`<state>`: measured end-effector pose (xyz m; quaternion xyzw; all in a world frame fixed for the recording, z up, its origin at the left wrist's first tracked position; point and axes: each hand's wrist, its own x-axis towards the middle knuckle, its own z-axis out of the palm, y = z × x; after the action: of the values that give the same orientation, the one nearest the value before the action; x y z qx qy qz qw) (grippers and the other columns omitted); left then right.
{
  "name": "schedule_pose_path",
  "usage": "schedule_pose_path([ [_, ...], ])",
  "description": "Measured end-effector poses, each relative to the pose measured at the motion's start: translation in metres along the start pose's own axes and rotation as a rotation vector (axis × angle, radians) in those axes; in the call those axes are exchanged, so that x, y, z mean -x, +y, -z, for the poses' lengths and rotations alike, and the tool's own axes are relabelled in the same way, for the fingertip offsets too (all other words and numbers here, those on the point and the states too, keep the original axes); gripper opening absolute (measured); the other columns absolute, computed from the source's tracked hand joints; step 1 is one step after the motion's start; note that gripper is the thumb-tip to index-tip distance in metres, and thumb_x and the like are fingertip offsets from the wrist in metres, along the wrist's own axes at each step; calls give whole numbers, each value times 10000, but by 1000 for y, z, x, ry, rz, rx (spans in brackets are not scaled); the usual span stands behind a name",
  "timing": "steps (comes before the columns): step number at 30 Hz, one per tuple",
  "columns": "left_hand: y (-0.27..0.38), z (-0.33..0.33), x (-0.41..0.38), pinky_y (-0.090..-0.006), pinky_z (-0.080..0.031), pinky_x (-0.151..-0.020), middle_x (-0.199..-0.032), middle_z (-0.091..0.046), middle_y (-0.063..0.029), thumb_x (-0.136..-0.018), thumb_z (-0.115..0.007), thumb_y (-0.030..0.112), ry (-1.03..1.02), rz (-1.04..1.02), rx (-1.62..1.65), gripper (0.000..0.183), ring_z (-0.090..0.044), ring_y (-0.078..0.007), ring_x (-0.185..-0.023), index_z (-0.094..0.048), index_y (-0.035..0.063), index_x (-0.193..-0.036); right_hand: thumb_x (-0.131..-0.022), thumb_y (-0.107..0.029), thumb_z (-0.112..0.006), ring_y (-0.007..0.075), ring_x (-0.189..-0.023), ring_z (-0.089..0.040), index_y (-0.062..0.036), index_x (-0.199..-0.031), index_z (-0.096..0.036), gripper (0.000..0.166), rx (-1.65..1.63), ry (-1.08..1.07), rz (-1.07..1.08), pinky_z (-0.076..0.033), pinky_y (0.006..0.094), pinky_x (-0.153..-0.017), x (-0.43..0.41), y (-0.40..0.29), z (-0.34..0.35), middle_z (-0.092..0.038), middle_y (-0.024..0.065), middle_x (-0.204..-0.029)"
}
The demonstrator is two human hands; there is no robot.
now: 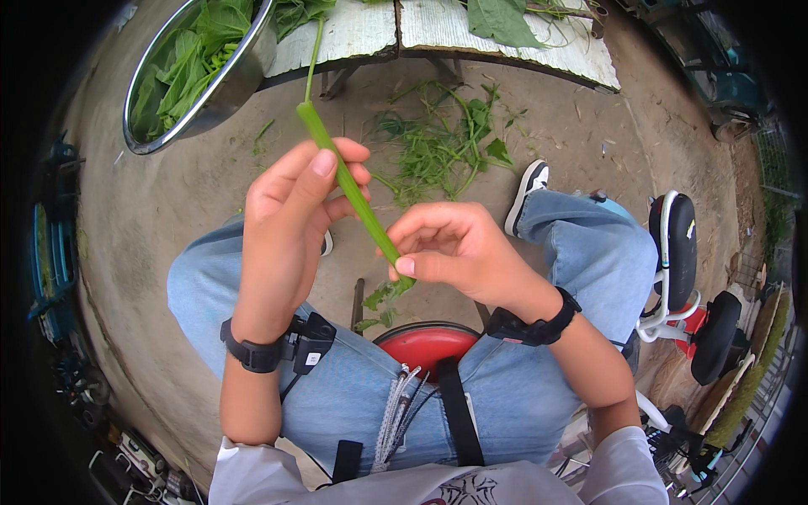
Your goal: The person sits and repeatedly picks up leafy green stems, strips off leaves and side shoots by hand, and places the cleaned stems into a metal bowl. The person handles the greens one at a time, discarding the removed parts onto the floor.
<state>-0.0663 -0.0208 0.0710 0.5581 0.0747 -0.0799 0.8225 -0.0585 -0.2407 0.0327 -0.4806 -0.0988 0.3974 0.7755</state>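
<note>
A long green plant stem (351, 186) slants between my two hands, over the ground in front of my knees. Its upper part is pinched between the thumb and fingers of my left hand (297, 196). My right hand (451, 252) grips the lower end, where small ragged leaves (382, 303) hang just below the fingertips. From the stem's upper end a thinner green stalk (314, 60) runs up toward the leaves on the table. Upper left of my left hand, a shiny metal basin (233, 104) holds green leaves (189, 72) and cut stem pieces.
A worn white table (505, 53) stands ahead, with a large leaf (502, 22) at its edge. Stripped vines (442, 145) lie heaped on the concrete ground (568, 113). A red stool seat (429, 346) shows between my thighs. At the right is a seat with a white frame (663, 265).
</note>
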Motion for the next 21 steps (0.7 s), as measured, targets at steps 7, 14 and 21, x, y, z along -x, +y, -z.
schedule_pose_path([
  [7, 0, 7, 5, -318, -590, -788, -1065, -713, -79, -1061, -649, 200, 21, -77, -2, 247, -686, -152, -969, -702, -17, -1166, -970, -36, -721, 162, -1001, -734, 30, -1137, -702, 180, 282, 3, 111, -563, 307, -901, 2, -12, 1, -749, 84, -1037],
  [14, 1, 9, 5, -304, -584, -748, -1017, -714, -81, -1055, -661, 191, 24, -119, 42, 221, -686, -151, -918, -704, -14, -1126, -976, -65, -719, 129, -954, -715, 25, -1130, -708, 179, 229, 32, 98, -555, 290, -864, 3, -15, -1, -755, 62, -999],
  [21, -1, 4, 6, -292, -575, -723, -989, -708, -76, -1053, -671, 210, 27, -73, 69, 227, -680, -140, -887, -700, -7, -1114, -927, -18, -768, 164, -948, -735, 9, -1174, -721, 253, 327, 106, 310, -566, 302, -868, 0, -14, -10, -761, 87, -1004],
])
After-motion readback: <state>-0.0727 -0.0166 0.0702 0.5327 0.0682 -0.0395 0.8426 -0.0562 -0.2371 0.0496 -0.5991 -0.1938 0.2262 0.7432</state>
